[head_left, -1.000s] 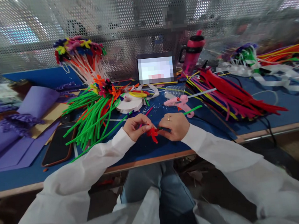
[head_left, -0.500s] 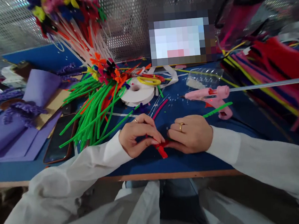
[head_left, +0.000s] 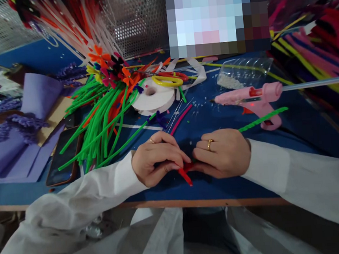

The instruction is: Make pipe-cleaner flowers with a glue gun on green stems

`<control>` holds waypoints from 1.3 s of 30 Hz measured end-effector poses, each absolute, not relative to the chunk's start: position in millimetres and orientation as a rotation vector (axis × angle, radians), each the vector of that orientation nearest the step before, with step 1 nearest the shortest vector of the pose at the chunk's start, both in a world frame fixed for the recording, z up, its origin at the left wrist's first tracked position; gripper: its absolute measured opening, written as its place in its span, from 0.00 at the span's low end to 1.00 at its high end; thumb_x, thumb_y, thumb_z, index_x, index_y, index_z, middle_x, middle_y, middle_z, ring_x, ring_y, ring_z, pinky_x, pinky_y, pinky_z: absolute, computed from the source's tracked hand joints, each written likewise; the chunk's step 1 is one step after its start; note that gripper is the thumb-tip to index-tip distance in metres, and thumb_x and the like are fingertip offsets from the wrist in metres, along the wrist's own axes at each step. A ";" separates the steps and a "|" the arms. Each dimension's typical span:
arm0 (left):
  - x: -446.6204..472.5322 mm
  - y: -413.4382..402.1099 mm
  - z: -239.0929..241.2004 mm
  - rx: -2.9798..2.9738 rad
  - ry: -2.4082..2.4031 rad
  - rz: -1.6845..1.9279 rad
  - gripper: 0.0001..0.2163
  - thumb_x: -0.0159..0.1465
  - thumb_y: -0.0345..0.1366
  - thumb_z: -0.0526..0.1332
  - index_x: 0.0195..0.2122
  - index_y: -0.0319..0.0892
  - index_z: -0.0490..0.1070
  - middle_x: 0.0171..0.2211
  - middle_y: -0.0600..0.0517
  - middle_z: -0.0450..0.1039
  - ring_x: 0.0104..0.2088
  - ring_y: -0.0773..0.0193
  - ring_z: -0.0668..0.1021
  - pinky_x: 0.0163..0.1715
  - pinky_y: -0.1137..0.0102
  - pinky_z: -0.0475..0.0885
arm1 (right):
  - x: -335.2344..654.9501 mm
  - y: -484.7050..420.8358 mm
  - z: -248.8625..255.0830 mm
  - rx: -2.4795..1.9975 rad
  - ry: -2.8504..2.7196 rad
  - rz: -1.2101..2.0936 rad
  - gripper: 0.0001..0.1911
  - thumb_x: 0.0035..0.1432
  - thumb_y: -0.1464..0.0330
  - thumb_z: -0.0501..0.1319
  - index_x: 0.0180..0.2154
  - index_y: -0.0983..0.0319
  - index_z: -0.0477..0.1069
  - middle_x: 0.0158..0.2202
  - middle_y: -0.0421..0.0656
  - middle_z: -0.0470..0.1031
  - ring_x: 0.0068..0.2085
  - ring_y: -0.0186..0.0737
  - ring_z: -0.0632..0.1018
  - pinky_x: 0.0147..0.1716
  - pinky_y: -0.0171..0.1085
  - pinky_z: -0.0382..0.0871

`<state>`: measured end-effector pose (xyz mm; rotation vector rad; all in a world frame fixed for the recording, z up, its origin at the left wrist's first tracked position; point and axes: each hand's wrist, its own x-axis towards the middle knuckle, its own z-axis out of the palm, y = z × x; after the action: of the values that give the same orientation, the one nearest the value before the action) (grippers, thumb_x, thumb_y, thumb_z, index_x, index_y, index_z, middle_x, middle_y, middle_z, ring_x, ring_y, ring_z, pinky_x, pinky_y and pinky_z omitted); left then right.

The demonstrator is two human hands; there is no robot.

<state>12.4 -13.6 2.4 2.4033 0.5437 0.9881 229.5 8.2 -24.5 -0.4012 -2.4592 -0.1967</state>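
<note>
Head view gives me a screen (head_left: 217, 18) blurred past reading; left hand (head_left: 157, 158) and right hand (head_left: 223, 154) both pinch the red pipe cleaner (head_left: 186, 175) between closed fingertips (knuckles up), just above the blue table (head_left: 222, 186) near its front edge; its free end slants toward me, rightward; a pink glue gun (head_left: 252, 96) lies beyond.

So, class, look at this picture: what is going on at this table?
A person in white sleeves is at a blue table. The left hand and the right hand both pinch a short red pipe cleaner between the fingertips, near the table's front edge. A pink glue gun lies beyond the right hand, with a green pipe cleaner beside it. A pile of green stems, a white ribbon roll and a phone lie to the left.
</note>
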 end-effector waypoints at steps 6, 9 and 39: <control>13.1 -13.6 2.0 2.386 0.554 0.962 0.09 0.66 0.35 0.55 0.30 0.38 0.70 0.31 0.47 0.79 0.34 0.64 0.76 0.42 0.66 0.68 | 229.0 7.9 -25.8 -0.409 -2.466 -0.185 0.17 0.63 0.60 0.52 0.24 0.61 0.65 0.19 0.37 0.65 0.23 0.34 0.63 0.24 0.39 0.47; 13.3 -13.2 1.8 2.368 0.556 0.946 0.09 0.66 0.35 0.55 0.30 0.39 0.70 0.31 0.47 0.79 0.35 0.64 0.75 0.42 0.66 0.68 | 228.7 8.1 -26.3 -0.407 -2.474 -0.191 0.18 0.64 0.60 0.51 0.24 0.61 0.65 0.19 0.38 0.65 0.23 0.34 0.63 0.24 0.39 0.47; 8.6 -13.4 -7.2 2.070 0.697 1.079 0.08 0.61 0.33 0.60 0.41 0.39 0.73 0.35 0.44 0.77 0.38 0.61 0.76 0.42 0.63 0.69 | 232.1 10.2 -21.9 -0.481 -2.426 -0.173 0.17 0.64 0.58 0.52 0.29 0.61 0.68 0.20 0.37 0.69 0.23 0.33 0.67 0.25 0.37 0.53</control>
<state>8.6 -13.4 -7.2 2.0703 0.6966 1.0794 232.1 10.2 -21.9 -0.4813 -2.4263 -0.1730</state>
